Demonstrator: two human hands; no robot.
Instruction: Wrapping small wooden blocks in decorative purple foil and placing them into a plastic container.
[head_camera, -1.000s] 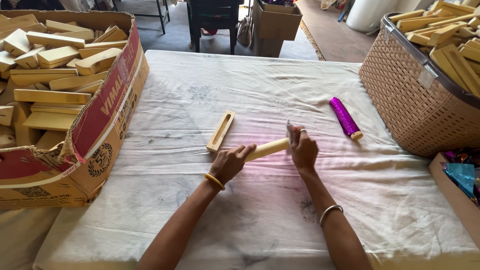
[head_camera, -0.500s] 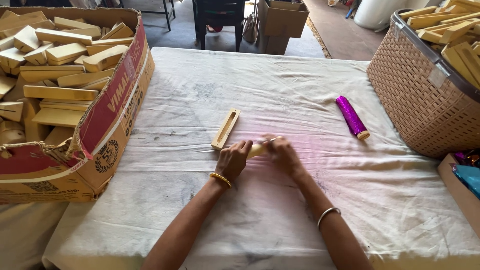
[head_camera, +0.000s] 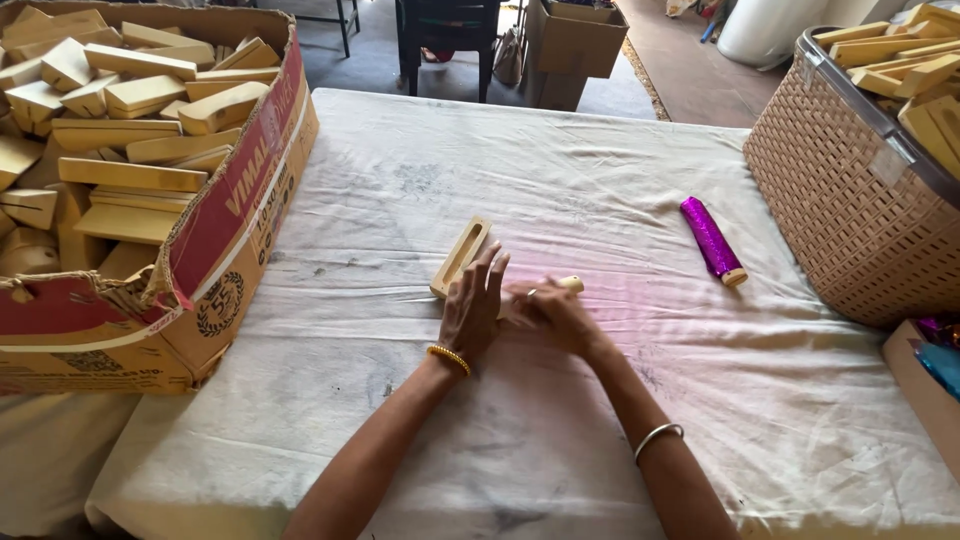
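Note:
My left hand (head_camera: 476, 308) lies flat on the white cloth (head_camera: 420, 180) with its fingers stretched out and apart, the fingertips beside a slotted wooden holder (head_camera: 462, 254). Just to its right, my right hand (head_camera: 556, 316) is closed low over a cream stick (head_camera: 571, 284). Only the stick's far tip shows past the fingers. The two hands touch each other at the middle of the table. A gold bangle sits on my left wrist and a silver one on my right.
A purple glitter roll (head_camera: 711, 239) lies to the right on the cloth. A woven basket (head_camera: 850, 210) of wooden pieces stands at the right edge. A large cardboard box (head_camera: 230, 230) filled with several wooden pieces stands on the left. A dark chair and boxes stand beyond the table.
The cream stick was held up between both hands; now it is down on the cloth under my right hand. My left hand has let go and flattened out.

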